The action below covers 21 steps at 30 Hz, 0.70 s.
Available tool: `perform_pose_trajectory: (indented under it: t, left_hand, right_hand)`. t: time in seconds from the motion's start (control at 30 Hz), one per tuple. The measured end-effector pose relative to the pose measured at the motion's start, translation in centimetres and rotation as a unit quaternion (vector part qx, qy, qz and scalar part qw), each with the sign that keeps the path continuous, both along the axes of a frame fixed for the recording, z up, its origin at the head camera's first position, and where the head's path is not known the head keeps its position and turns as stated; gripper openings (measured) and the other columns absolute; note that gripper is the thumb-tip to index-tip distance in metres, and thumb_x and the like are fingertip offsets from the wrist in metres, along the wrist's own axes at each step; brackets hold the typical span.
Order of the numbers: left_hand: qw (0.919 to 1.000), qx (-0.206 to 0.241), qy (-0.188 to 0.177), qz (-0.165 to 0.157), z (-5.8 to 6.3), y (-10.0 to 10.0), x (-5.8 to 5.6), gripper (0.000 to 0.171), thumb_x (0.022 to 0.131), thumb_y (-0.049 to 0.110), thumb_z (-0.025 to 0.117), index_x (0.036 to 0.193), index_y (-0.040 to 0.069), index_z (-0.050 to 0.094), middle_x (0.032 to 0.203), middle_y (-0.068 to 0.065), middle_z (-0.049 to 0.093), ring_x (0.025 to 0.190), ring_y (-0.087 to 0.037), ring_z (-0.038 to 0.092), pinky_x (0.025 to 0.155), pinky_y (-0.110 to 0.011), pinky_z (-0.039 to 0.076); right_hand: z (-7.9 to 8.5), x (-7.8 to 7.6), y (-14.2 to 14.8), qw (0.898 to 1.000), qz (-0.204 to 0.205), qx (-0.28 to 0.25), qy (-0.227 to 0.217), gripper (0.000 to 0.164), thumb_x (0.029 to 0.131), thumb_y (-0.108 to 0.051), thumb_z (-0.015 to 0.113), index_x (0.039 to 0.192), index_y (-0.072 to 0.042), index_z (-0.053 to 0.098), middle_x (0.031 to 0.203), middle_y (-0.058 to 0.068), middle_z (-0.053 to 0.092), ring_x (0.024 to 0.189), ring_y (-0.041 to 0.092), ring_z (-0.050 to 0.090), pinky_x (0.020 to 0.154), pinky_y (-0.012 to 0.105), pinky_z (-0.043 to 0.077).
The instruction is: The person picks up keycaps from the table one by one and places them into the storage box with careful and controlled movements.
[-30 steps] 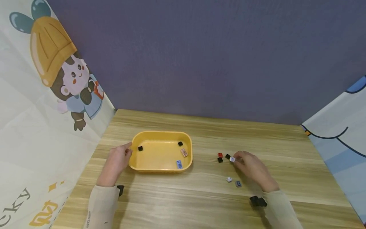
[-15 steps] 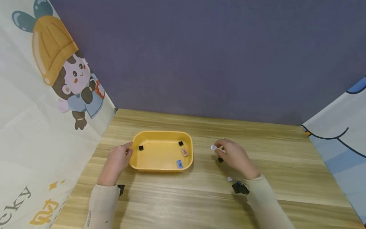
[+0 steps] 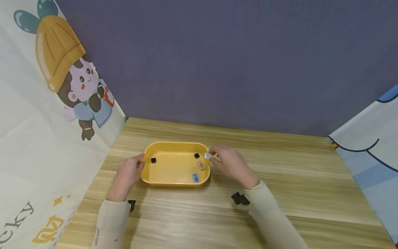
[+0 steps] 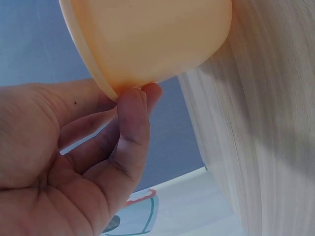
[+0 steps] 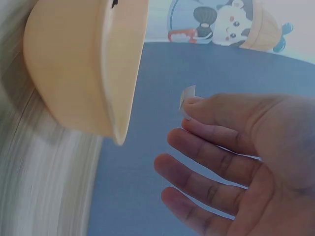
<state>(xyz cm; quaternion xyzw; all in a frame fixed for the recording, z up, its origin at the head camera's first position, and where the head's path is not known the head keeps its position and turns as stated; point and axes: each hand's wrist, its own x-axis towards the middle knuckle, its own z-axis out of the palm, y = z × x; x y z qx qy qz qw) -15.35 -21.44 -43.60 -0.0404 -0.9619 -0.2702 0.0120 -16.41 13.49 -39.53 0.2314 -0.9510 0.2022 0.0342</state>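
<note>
A yellow plastic tray (image 3: 172,169) stands on the wooden table. My left hand (image 3: 128,176) pinches its left rim, with thumb and fingers at the edge in the left wrist view. Between the thumb and index finger of my right hand (image 3: 231,166) is a small white printed tile (image 3: 207,155). In the head view the tile overlaps the tray's right rim; the right wrist view shows it raised above rim height. Inside the tray lie one black piece (image 3: 153,160) at left, another black piece (image 3: 197,155) at right, an orange printed tile (image 3: 200,165) and a blue printed tile (image 3: 195,178).
The wooden tabletop (image 3: 174,218) runs up to a dark blue-grey back panel (image 3: 217,69). At the left is a white cartoon-printed sheet (image 3: 31,138), and another printed sheet (image 3: 367,155) is on the right. My right hand and sleeve hide where small loose pieces lay.
My right hand has picked up the white tile from the loose pieces and carried it leftward and slightly upward to the tray's right rim. The left hand keeps its hold on the tray.
</note>
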Motion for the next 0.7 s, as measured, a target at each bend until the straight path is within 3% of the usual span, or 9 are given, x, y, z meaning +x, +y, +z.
perform_pose_trajectory:
  t: [0.4, 0.7]
  left_hand:
    - [1.0, 0.007, 0.004, -0.001, -0.07, -0.07, -0.06, 0.036, 0.099, 0.001, 0.057, 0.132, -0.013, 0.057, 0.099, -0.024, 0.068, 0.055, -0.015, 0.049, 0.047, -0.026, 0.045]
    - [0.9999, 0.007, 0.012, -0.007, -0.14, -0.11, 0.03, 0.035, 0.098, 0.0, 0.058, 0.131, -0.014, 0.057, 0.097, -0.025, 0.068, 0.053, -0.014, 0.048, 0.046, -0.025, 0.044]
  right_hand:
    - [-0.15, 0.22, -0.95, 1.0, 0.016, -0.003, -0.004, 0.018, 0.094, -0.021, 0.073, 0.109, -0.012, 0.071, 0.107, 0.0, 0.068, 0.093, 0.015, 0.064, 0.078, 0.032, 0.054]
    - [-0.49, 0.41, -0.51, 1.0, 0.002, -0.004, -0.022, 0.021, 0.095, -0.019, 0.072, 0.114, -0.011, 0.071, 0.111, 0.002, 0.068, 0.096, 0.019, 0.065, 0.078, 0.036, 0.055]
